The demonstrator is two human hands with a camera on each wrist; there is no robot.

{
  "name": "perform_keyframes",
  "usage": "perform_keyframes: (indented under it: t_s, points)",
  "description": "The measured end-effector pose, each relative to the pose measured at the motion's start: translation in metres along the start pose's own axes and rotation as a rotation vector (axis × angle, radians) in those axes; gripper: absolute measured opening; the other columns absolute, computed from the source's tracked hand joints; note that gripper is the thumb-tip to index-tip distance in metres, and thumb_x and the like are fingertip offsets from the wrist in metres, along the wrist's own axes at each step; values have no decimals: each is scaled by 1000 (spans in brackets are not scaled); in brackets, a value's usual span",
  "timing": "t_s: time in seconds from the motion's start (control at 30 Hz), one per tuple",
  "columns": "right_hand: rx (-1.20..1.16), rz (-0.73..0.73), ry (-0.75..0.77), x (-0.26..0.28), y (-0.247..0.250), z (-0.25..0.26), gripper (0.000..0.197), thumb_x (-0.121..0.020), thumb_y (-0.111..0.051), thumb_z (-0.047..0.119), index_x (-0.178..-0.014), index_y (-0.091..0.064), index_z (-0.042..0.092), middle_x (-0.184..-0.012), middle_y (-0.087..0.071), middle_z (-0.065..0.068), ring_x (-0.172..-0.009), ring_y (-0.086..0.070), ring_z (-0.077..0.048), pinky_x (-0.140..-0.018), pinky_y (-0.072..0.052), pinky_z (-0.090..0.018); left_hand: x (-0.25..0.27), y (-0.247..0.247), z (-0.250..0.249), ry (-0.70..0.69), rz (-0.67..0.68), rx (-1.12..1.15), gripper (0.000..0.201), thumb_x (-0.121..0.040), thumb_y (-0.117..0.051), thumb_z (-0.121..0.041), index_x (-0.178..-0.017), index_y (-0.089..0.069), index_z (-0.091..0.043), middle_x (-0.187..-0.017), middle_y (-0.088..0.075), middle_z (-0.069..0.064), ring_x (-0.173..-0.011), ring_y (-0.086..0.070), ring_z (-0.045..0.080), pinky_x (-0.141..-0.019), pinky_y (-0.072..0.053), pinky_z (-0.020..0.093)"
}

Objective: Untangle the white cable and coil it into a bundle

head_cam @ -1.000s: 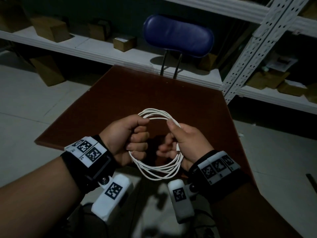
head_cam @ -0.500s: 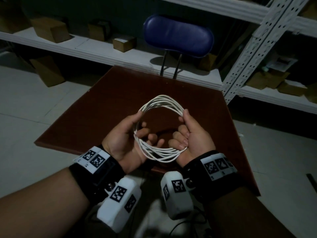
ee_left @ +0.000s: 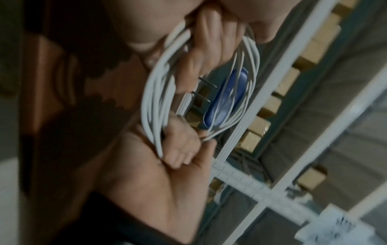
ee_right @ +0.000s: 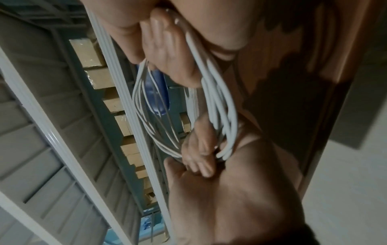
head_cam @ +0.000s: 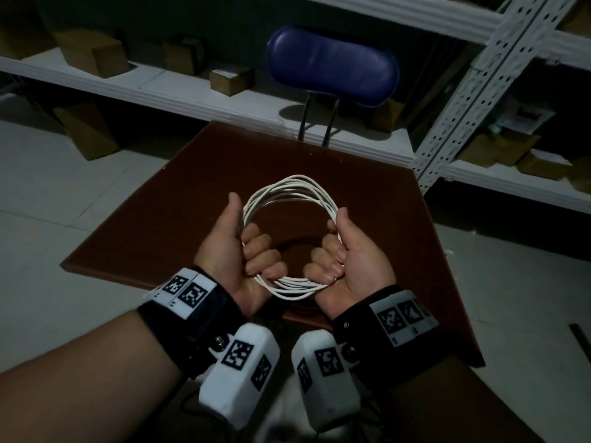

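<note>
Thin white cable (head_cam: pixel 289 199), wound into a round multi-loop coil, is held up in the air above the dark reddish-brown desk (head_cam: pixel 192 199), between both hands. Left hand (head_cam: pixel 235 251) grips the coil's left side, fingers curled round the strands, thumb pointing up alongside the loops. Right hand (head_cam: pixel 350 260) grips the right side the same way, fingers wrapped round the bundle, thumb up against the outer strands. Hands are apart, w/ the coil's open centre between them; its lower arc sags just below the fingers. Both wrist views, blurred, show the strands (ee_left: pixel 155 102) (ee_right: pixel 220 106) running thru the curled fingers. Behind the desk stands a blue padded chair back (head_cam: pixel 332 65), w/ white metal shelving (head_cam: pixel 473 91) and brown cardboard boxes (head_cam: pixel 230 79) beyond.
</note>
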State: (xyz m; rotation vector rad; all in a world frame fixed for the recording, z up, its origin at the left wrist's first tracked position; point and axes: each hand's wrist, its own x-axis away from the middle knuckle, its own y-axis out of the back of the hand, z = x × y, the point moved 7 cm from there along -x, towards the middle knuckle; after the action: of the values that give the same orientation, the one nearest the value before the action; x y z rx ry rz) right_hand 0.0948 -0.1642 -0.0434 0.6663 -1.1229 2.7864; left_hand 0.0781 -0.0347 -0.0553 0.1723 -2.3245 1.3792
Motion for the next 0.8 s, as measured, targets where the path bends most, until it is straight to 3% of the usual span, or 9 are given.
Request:
perform_keyframes:
  t_s: [0.07,0.17,0.3,0.4,0.5,0.7,0.8]
  points:
    - [84,17,29,0,1,5,35,-91,-67,46,-94,-60,12,-50,-27,5,-34,-23,-6,-34,-20,-18,-1,-1,0,21,27,-87,59,-85,-52,-73,-59,-36,-22,-47,-22,-6,-36,-20,10,-46,-24,23]
    - [260,36,67,1,3,7,39,-88,-72,43,-101,-64,8,-53,-28,5,-38,-25,-5,-37,-20,-19,-3,4,-9,-38,-68,-238,58,-90,-48,-69,-69,-53,-15,-51,-27,-3,-38,-24,12,-45,-33,24]
    - [272,13,77,-2,5,9,34,-95,-66,42,-85,-57,11,-49,-26,4,-34,-23,-6,-37,-19,-15,-3,5,-10,-82,-101,-296,54,-96,-43,-64,-73,-49,-15,-55,-25,-3,-39,-20,12,-42,-28,21]
    - [227,-4,59,-2,9,12,38,-96,-62,47,-78,-51,15,-48,-25,4,-31,-22,-6,-35,-19,-14,-1,2,-6,-61,-50,-340,55,-98,-41,-61,-79,-54,-11,-54,-28,-1,-39,-25,13,-44,-37,26]
    - [221,5,39,1,13,14,38,-95,-63,47,-77,-51,15,-47,-26,4,-30,-22,-6,-34,-19,-14,-1,6,-7,-55,-43,-465,56,-98,-43,-58,-89,-61,-5,-56,-42,4,-43,-40,17,-50,-50,31]
    - [212,-8,31,9,25,20,38,-95,-64,46,-75,-52,16,-44,-28,5,-29,-24,-6,-33,-20,-14,-1,21,-12,-67,-90,-588,50,-94,-59,-47,-115,-64,-2,-91,-68,20,-76,-68,34,-59,-55,37]
    - [195,-7,30,13,29,21,39,-96,-62,47,-75,-51,17,-42,-29,5,-28,-25,-6,-32,-21,-14,3,18,-14,-101,-88,-604,36,-96,-60,-40,-106,-66,-5,-88,-71,16,-87,-72,37,-69,-58,43]
